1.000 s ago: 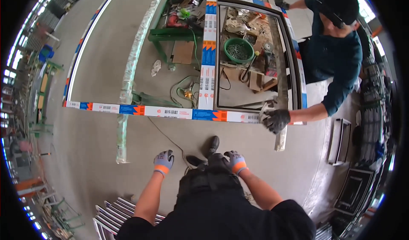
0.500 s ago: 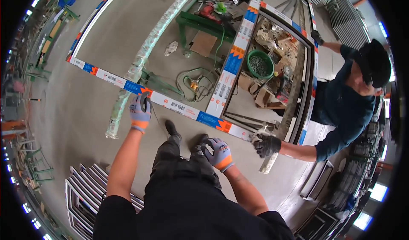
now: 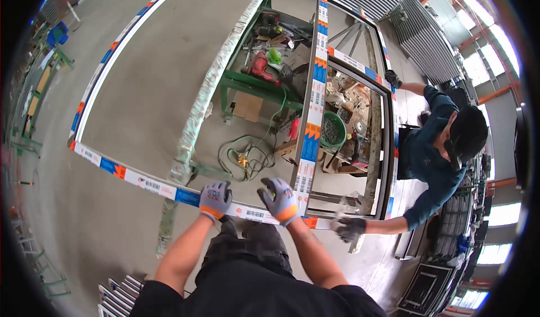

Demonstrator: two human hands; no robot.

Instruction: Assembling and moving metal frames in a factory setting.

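A large window frame [image 3: 146, 183], its bars wrapped in white, blue and orange protective film, lies raised in front of me. My left hand [image 3: 215, 199], in a grey glove with an orange cuff, grips the near bar, its dark fingertips over the inner edge. A short way right, my right hand [image 3: 278, 200] is on the same bar, left of the cross bar [image 3: 310, 134], with its fingers bent over the inner side. Their undersides are hidden. A co-worker's black-gloved hand [image 3: 351, 228] is at the near right corner, beside clear plastic film; the other [image 3: 392, 79] is on the right bar.
Wrapped support beams [image 3: 216, 78] run beneath the frame. Below it are a green workbench [image 3: 256, 89] with a red power tool [image 3: 260, 68], a green basket of screws [image 3: 333, 130] and a coiled cable [image 3: 247, 159]. The co-worker [image 3: 433, 142] stands at the right.
My left hand has moved right along the near bar. My right hand has risen from beside my leg onto the bar. The view has shifted, and the co-worker's hands remain at the frame.
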